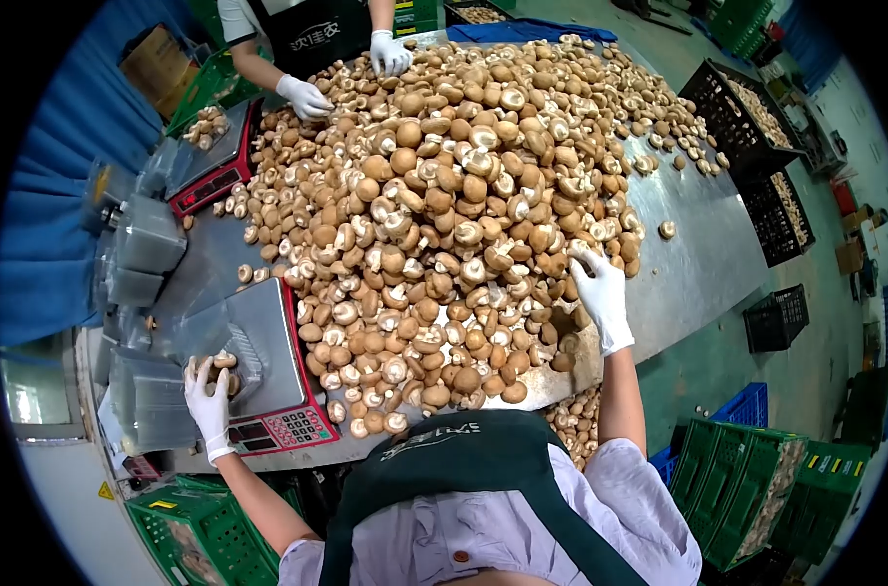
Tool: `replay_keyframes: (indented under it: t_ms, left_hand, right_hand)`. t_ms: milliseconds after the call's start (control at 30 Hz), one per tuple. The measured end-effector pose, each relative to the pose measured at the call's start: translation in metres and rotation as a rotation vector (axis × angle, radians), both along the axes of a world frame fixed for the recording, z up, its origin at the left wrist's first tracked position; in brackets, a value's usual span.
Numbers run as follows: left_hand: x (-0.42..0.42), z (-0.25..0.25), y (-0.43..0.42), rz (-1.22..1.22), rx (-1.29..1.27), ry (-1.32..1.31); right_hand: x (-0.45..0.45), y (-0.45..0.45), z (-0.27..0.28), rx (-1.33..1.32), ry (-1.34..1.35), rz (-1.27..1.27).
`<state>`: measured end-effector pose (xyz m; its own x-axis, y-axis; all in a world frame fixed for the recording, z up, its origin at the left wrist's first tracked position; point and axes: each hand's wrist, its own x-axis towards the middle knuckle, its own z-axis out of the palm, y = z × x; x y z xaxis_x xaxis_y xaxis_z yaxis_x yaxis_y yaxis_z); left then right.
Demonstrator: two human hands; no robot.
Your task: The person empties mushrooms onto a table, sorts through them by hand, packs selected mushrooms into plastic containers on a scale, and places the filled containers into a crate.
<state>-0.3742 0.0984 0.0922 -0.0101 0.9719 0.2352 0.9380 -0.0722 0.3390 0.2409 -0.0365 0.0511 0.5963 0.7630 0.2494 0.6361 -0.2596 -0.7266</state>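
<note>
My left hand [208, 402], in a white glove, is closed around brown mushrooms [226, 360] at the near-left corner of the table. Those mushrooms are at a clear plastic tray [237, 342] on the red-edged digital scale [286, 391]. My right hand [602, 298], also gloved, is at the right edge of a large mushroom pile [464, 205]. Its thumb and fingers curl together at a mushroom there; the fingertips partly hide it. Stacks of clear plastic trays [149, 396] stand left of my left hand.
Across the metal table [693, 244], a co-worker's gloved hands [305, 98] touch the pile beside a second scale [210, 186]. Black crates [737, 117] with mushrooms stand at the right. Green crates [732, 488] stand at the lower right, others [205, 527] at the lower left.
</note>
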Motion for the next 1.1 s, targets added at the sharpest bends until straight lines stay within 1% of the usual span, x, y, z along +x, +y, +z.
replay_keyframes:
  t_ms: [67, 100, 133, 200, 233, 267, 333, 367, 400, 467, 533, 567, 600, 667, 700, 733, 800, 833, 867, 900, 933, 967, 1000, 1033, 1067, 1100]
  left_hand:
    - [0.019, 0.009, -0.003, 0.019, 0.005, -0.058]
    - [0.033, 0.017, -0.008, 0.066, 0.030, -0.017]
    - [0.040, 0.017, -0.007, 0.065, 0.033, -0.017]
    - [0.051, 0.014, -0.005, -0.003, 0.224, -0.056]
    - [0.075, 0.018, -0.008, -0.029, 0.230, -0.218]
    - [0.107, 0.029, -0.014, -0.047, 0.220, -0.311]
    - [0.148, 0.030, -0.018, -0.213, 0.214, -0.273]
    - [0.173, 0.033, -0.023, -0.296, 0.156, -0.347]
    - [0.199, 0.035, -0.027, -0.379, 0.097, -0.420]
    - [0.244, 0.026, -0.031, -0.594, 0.019, -0.432]
    - [0.292, 0.022, -0.036, -0.763, -0.057, -0.376]
    - [0.313, 0.015, -0.037, -0.832, 0.003, -0.300]
    - [0.334, 0.007, -0.036, -0.901, 0.065, -0.224]
    - [0.376, -0.001, -0.034, -0.963, -0.008, -0.058]
    - [0.395, -0.008, -0.030, -0.982, 0.064, 0.041]
    - [0.410, -0.018, -0.025, -0.998, 0.136, 0.140]
    - [0.429, -0.043, -0.014, -1.006, 0.240, 0.263]
    - [0.432, -0.041, -0.012, -1.028, 0.176, 0.306]
    - [0.433, -0.038, -0.010, -1.049, 0.113, 0.350]
    - [0.428, -0.036, -0.012, -1.039, 0.119, 0.246]
    - [0.419, -0.025, -0.017, -1.046, 0.115, 0.248]
    - [0.408, -0.014, -0.023, -1.023, 0.093, -0.038]
    - [0.397, -0.010, -0.027, -0.988, 0.069, -0.320]
    - [0.386, -0.015, -0.031, -0.949, -0.137, -0.509]
    - [0.371, -0.006, -0.036, -0.876, -0.548, -0.673]
    - [0.359, -0.007, -0.039, -0.796, -0.846, -0.937]
  right_hand:
    - [-0.006, 0.017, 0.016, -0.061, -0.010, 0.017]
    - [-0.007, 0.025, 0.017, -0.089, 0.007, 0.028]
    - [-0.010, 0.032, 0.019, -0.069, -0.043, 0.076]
    - [-0.010, 0.046, -0.002, -0.014, -0.227, 0.144]
    - [-0.014, 0.049, 0.002, -0.147, -0.164, 0.188]
    - [-0.009, 0.053, -0.023, -0.058, -0.274, 0.178]
    - [-0.007, 0.050, -0.026, 0.115, -0.173, 0.128]
    - [-0.015, 0.043, -0.003, 0.012, 0.215, 0.015]
    - [-0.011, 0.035, 0.001, 0.055, 0.378, -0.010]
    - [-0.002, 0.019, -0.005, 0.409, 0.953, -0.149]
    - [0.040, -0.004, -0.057, 0.748, 1.479, 0.144]
    - [0.021, -0.010, -0.026, 0.781, 1.575, -0.028]
    - [0.021, -0.016, -0.023, 0.709, 1.600, -0.033]
    - [0.021, -0.029, -0.021, 0.599, 1.523, -0.048]
    - [0.029, -0.033, -0.035, 0.495, 1.439, -0.092]
    - [0.018, -0.028, -0.022, 0.431, 1.314, -0.148]
    - [0.040, -0.034, -0.055, 0.302, 0.911, -0.087]
    - [0.034, -0.028, -0.041, 0.212, 0.728, -0.110]
    - [0.038, -0.026, -0.045, 0.099, 0.691, -0.178]
    - [0.036, -0.022, -0.040, 0.066, 0.414, -0.185]
    - [0.031, -0.016, -0.032, 0.029, 0.141, -0.190]
    - [0.031, -0.012, -0.026, -0.049, 0.122, -0.175]
    - [0.036, -0.006, -0.033, -0.045, -0.045, -0.089]
    - [0.037, -0.002, -0.039, -0.073, -0.148, -0.044]
    - [0.038, 0.001, -0.045, -0.102, -0.254, 0.004]
    - [0.042, 0.006, -0.059, -0.172, -0.326, -0.047]
